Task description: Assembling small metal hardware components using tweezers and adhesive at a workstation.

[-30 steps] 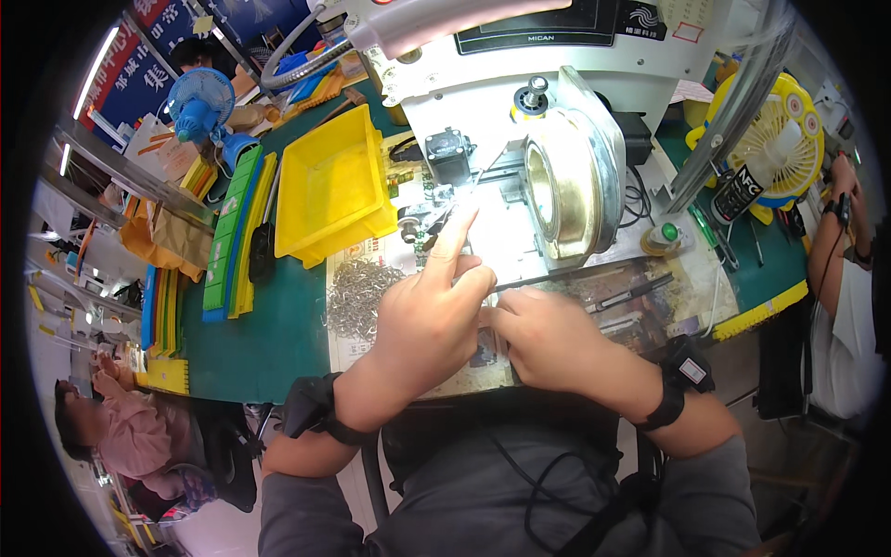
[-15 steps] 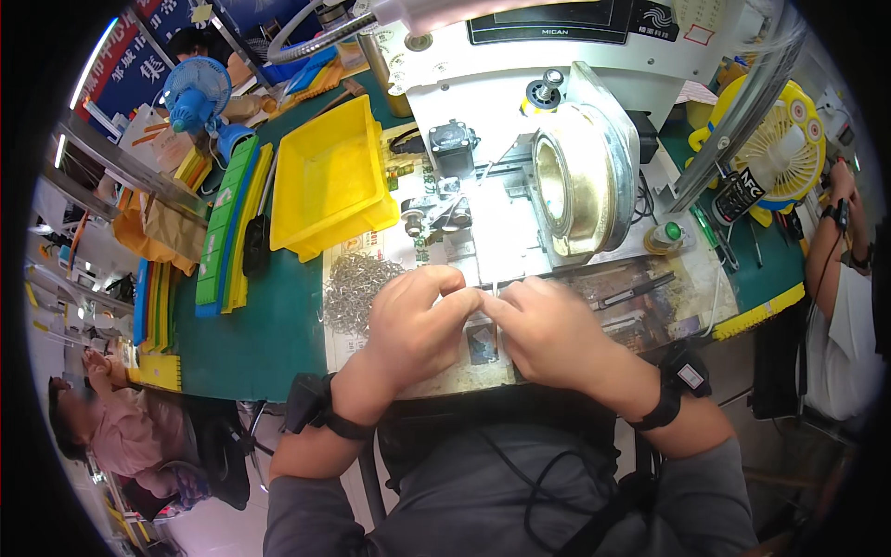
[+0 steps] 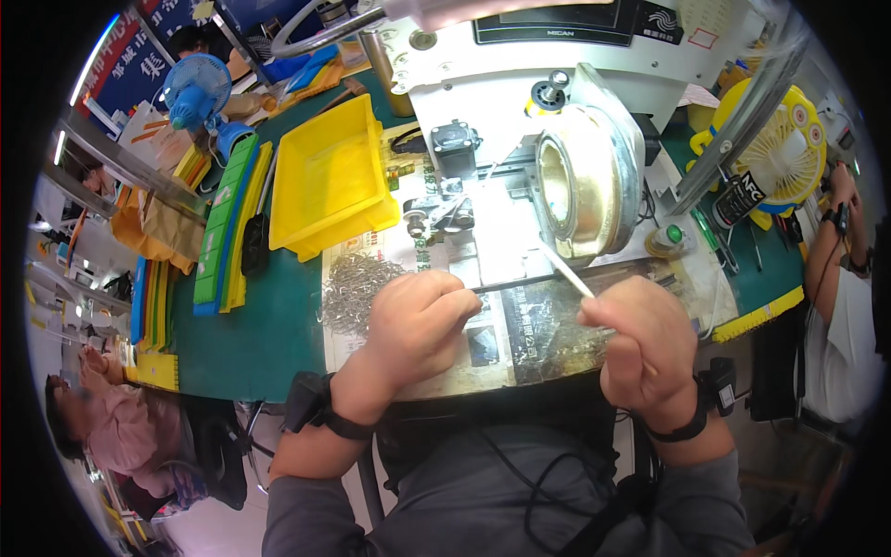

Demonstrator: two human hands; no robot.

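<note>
My right hand [image 3: 650, 339] is raised at the right front of the bench, gripping the end of a thin white stick [image 3: 568, 271]. The stick's far end slants up and left towards the bright machine bed [image 3: 506, 227]. At the bench's front middle my left hand [image 3: 413, 325] is closed, thumb against curled fingers; what it pinches, if anything, is hidden. Just left of it lies a heap of small metal pieces [image 3: 357, 290], partly covered by that hand. A large pale gold wheel-like spool [image 3: 568, 186] stands upright on the machine, beyond the stick.
A yellow bin [image 3: 325, 176] sits behind the heap, with green, blue and yellow strips [image 3: 225, 223] to its left. To the right are a yellow fan [image 3: 775, 139], a black can [image 3: 738, 197] and a green-capped jar [image 3: 666, 239]. People sit at both sides.
My right hand has moved right, away from my left, and turned; the white stick now shows tilted in it. My left hand has stayed in place.
</note>
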